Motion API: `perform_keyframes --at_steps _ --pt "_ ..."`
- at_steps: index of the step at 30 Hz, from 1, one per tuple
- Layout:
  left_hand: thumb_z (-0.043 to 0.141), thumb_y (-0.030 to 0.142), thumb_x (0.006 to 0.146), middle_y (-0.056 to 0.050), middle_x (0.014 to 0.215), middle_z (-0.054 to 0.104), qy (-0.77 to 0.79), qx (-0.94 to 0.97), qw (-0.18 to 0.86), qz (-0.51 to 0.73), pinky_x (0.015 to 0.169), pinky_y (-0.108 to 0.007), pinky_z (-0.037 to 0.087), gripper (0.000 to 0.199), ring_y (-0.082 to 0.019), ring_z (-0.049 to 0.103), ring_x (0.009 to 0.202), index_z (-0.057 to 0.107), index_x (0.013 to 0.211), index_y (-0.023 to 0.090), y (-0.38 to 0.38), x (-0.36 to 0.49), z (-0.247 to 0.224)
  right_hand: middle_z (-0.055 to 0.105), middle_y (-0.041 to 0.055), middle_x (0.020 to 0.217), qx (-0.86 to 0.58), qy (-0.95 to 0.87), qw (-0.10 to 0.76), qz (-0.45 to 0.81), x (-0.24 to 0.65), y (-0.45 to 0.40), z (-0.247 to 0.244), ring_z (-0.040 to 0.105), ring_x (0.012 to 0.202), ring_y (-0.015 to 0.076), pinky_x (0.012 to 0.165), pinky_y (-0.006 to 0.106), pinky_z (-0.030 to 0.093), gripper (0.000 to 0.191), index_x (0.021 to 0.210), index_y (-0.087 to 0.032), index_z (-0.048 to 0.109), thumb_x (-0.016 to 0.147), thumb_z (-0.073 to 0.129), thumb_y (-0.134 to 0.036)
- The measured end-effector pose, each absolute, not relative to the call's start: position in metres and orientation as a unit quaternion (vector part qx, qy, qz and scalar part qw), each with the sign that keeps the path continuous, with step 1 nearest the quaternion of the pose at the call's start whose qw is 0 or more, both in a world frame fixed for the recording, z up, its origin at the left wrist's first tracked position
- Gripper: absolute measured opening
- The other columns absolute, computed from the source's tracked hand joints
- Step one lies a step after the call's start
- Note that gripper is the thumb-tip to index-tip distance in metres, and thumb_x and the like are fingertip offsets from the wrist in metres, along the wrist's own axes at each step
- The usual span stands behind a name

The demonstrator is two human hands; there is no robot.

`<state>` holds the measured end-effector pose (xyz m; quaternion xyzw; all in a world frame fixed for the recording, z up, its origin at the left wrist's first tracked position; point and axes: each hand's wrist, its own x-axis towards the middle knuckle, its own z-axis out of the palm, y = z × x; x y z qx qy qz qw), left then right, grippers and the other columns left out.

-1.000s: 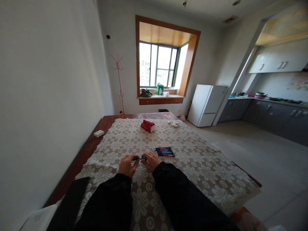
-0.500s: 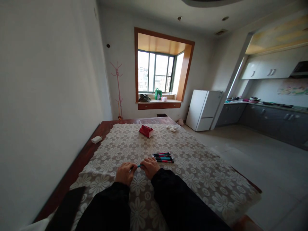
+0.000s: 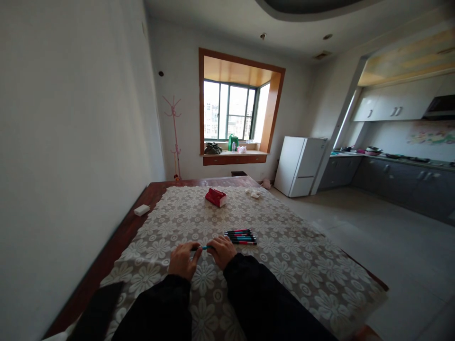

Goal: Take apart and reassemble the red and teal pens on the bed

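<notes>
A blue pen [image 3: 205,247] is held level between my two hands above the flowered tablecloth [image 3: 204,279]. The fingers of my left hand [image 3: 184,260] pinch its left end, which is dark. At its right end, my right hand [image 3: 222,252] has its fingers closed round the pen and hides the tip. Just beyond my right hand lies a row of several pens [image 3: 241,237], with blue, red and black bodies, side by side on the cloth.
A red tissue pack [image 3: 215,197] lies toward the far side of the table, with crumpled white tissue [image 3: 253,193] to its right. A white box [image 3: 141,210] sits at the left edge. A dark flat object [image 3: 97,310] lies near left.
The view has tilted up slightly, so the table appears a little lower. My left hand's fingers have shifted slightly on the pen; both hands still hold it.
</notes>
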<state>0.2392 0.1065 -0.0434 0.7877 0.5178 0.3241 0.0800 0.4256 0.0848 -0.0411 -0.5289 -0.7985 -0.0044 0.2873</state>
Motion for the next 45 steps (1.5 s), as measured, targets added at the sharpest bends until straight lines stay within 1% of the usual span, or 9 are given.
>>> perform_keyframes --at_steps 5,13,19,25,32,37,41,43,45 --pt "0.05 0.044 0.082 -0.003 0.088 0.07 0.558 0.745 0.109 0.349 0.082 -0.034 0.043 0.026 -0.021 0.061 0.088 0.066 0.087 0.024 0.11 0.237 -0.045 0.063 0.0008 0.089 -0.537 -0.784 0.311 -0.008 0.427 0.085 -0.041 0.053 0.089 0.0172 0.081 0.03 0.032 0.007 0.093 -0.023 0.061 0.087 0.059 -0.028" --pt "0.053 0.055 0.073 -0.003 0.076 0.069 0.562 0.663 0.215 0.445 0.076 -0.034 0.045 0.036 -0.023 0.064 0.079 0.067 0.08 0.022 0.109 0.239 -0.041 0.064 0.0009 0.09 -0.548 -0.762 0.343 0.013 0.426 0.085 -0.042 0.055 0.089 0.0176 0.081 0.029 0.033 0.009 0.093 -0.023 0.058 0.085 0.061 -0.023" --pt "0.058 0.06 0.066 -0.006 0.076 0.071 0.553 0.595 0.31 0.493 0.075 -0.034 0.05 0.044 -0.023 0.066 0.075 0.067 0.081 0.019 0.116 0.235 -0.043 0.065 0.0011 0.09 -0.542 -0.76 0.359 0.016 0.426 0.084 -0.041 0.056 0.088 0.018 0.08 0.029 0.034 0.01 0.091 -0.022 0.057 0.084 0.063 -0.027" --pt "0.062 0.06 0.061 -0.007 0.077 0.072 0.551 0.537 0.362 0.526 0.063 -0.029 0.051 0.049 -0.023 0.066 0.074 0.068 0.081 0.016 0.118 0.235 -0.042 0.065 0.003 0.091 -0.531 -0.776 0.341 0.002 0.428 0.087 -0.044 0.055 0.088 0.018 0.078 0.029 0.034 0.013 0.094 -0.022 0.06 0.089 0.057 -0.034" --pt "0.06 0.058 0.067 -0.007 0.078 0.071 0.548 0.551 0.361 0.516 0.058 -0.025 0.048 0.048 -0.019 0.064 0.069 0.068 0.084 0.014 0.114 0.233 -0.039 0.068 0.002 0.088 -0.526 -0.796 0.3 0.016 0.426 0.087 -0.046 0.059 0.085 0.017 0.078 0.029 0.035 0.015 0.091 -0.023 0.063 0.092 0.05 -0.031" --pt "0.054 0.052 0.076 -0.009 0.091 0.071 0.531 0.593 0.342 0.499 0.067 -0.027 0.05 0.044 -0.02 0.065 0.083 0.067 0.096 0.015 0.114 0.236 -0.037 0.067 0.0032 0.091 -0.54 -0.783 0.307 0.043 0.426 0.089 -0.052 0.059 0.087 0.0173 0.08 0.029 0.038 0.013 0.094 -0.021 0.062 0.089 0.055 -0.031" --pt "0.05 0.038 0.081 -0.013 0.106 0.067 0.565 0.63 0.318 0.428 0.075 -0.031 0.05 0.045 -0.02 0.064 0.091 0.056 0.117 0.012 0.111 0.227 -0.033 0.067 0.0042 0.089 -0.556 -0.769 0.309 0.059 0.428 0.095 -0.057 0.06 0.086 0.018 0.08 0.028 0.04 0.013 0.095 -0.02 0.062 0.087 0.057 -0.029" --pt "0.055 0.032 0.078 -0.012 0.109 0.066 0.585 0.673 0.263 0.368 0.081 -0.032 0.049 0.045 -0.02 0.062 0.094 0.054 0.118 0.013 0.103 0.209 -0.027 0.067 0.0042 0.088 -0.557 -0.769 0.305 0.069 0.429 0.097 -0.06 0.06 0.085 0.0183 0.078 0.028 0.04 0.014 0.095 -0.02 0.063 0.087 0.056 -0.029" --pt "0.055 0.027 0.076 -0.008 0.113 0.063 0.594 0.726 0.16 0.309 0.092 -0.034 0.043 0.038 -0.021 0.058 0.102 0.058 0.113 0.019 0.09 0.181 -0.018 0.067 0.0042 0.088 -0.554 -0.773 0.299 0.075 0.428 0.098 -0.061 0.06 0.086 0.0185 0.078 0.028 0.041 0.014 0.095 -0.021 0.063 0.087 0.056 -0.03"
